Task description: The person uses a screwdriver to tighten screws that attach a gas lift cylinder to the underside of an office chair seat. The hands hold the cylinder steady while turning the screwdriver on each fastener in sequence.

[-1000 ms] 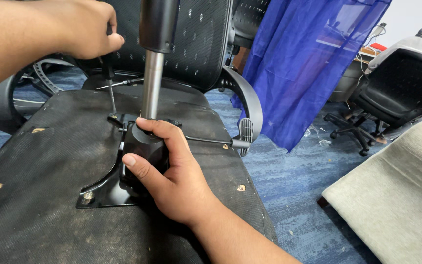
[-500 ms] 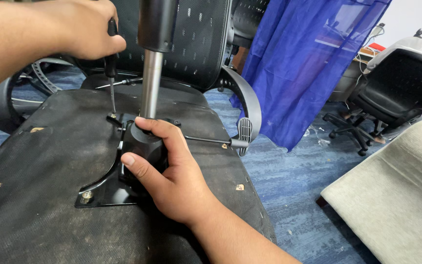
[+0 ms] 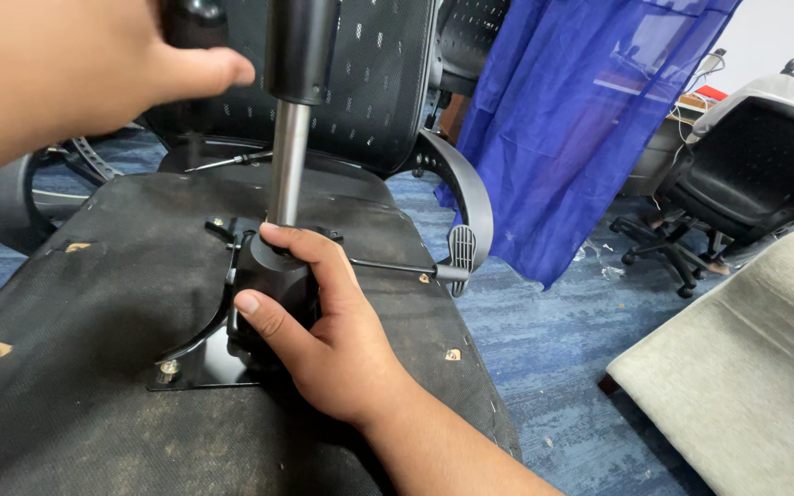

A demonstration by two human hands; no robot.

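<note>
Screwdriver (image 3: 197,23) now higher in left hand (image 3: 66,69)

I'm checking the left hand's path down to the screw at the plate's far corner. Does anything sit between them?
Nothing visible blocks it. The left hand is raised above the screw; the metal column stands just beside that path, the right hand lower down.

Looks like an office doubling as a repair spot. Blue-grey carpet tiles (image 3: 544,367) across the lower middle. Black swivel chair (image 3: 737,184) on castors at right, an overturned chair seat (image 3: 75,367) filling the lower left. Blue curtain (image 3: 590,119) hanging at upper centre, cluttered desk (image 3: 691,96) behind it. Beige cushion (image 3: 746,386) at lower right.
</note>
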